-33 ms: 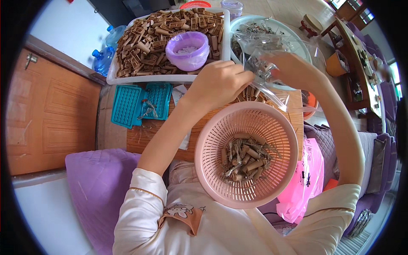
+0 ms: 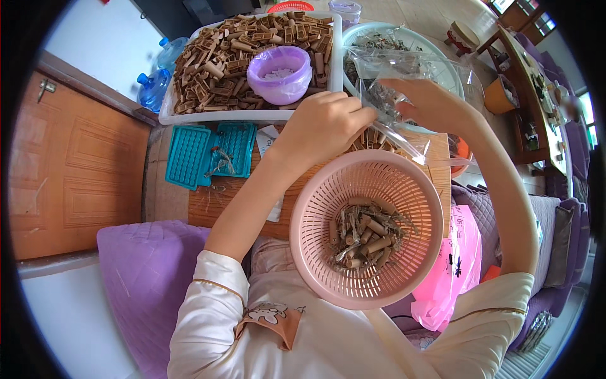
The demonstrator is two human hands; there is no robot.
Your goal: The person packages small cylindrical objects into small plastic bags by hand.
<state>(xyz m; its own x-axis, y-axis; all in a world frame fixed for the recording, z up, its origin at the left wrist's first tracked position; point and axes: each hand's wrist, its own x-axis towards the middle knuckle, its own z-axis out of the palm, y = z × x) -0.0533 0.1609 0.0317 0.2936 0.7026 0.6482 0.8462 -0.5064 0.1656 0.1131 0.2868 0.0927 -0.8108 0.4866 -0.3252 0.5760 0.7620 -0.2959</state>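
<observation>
My left hand (image 2: pixel 328 126) is closed, its fingertips pinching the edge of a clear plastic bag (image 2: pixel 394 134). Close by on the right, my right hand (image 2: pixel 429 104) has its thumb and forefinger spread apart over the bag, with no object visible between them. Dark, stringy material shows through the plastic there. Behind the bag stands a round pale-blue basin (image 2: pixel 451 69) holding similar dark, tangled pieces. Below my hands, a pink slotted basket (image 2: pixel 309 196) contains several short brown tubes (image 2: pixel 372 237) with wispy clear strands.
At the back left, a white tray (image 2: pixel 252 117) heaped with brown half-tube pieces (image 2: pixel 211 69) holds a purple bowl (image 2: pixel 278 91) with white bits inside. A teal compartment case (image 2: pixel 189 155) lies opened on the wooden table (image 2: pixel 237 202). A pink plastic bag (image 2: pixel 445 284) hangs at the right.
My right hand has shifted slightly, and its thumb and forefinger look further apart. The left hand stays on the bag's edge; the basket has barely moved.
</observation>
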